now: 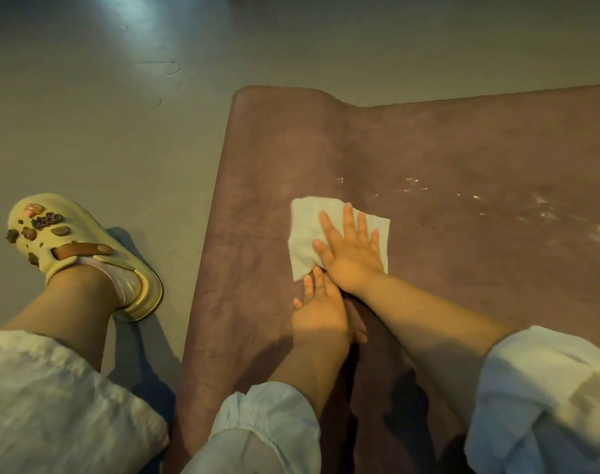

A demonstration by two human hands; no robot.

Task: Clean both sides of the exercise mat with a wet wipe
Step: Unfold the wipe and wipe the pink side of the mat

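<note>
Flat square wet wipe [326,230] on mottled exercise mat [445,148]

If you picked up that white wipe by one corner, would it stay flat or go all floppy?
Probably floppy. The wet wipe looks thin and lies limp under the right hand, which presses it flat on the mat. It likely weighs very little. Being wet, it may cling to the mat; shiny streaks show nearby.

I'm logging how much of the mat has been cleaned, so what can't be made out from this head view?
- Mat: its right and near parts run off the frame edges.
- Mat underside: faces the floor, hidden.
- Wipe: the part under the right hand is covered.
- Left hand: the right forearm crosses over its thumb side.
- Clog: the charm lettering is too small to read.
</note>
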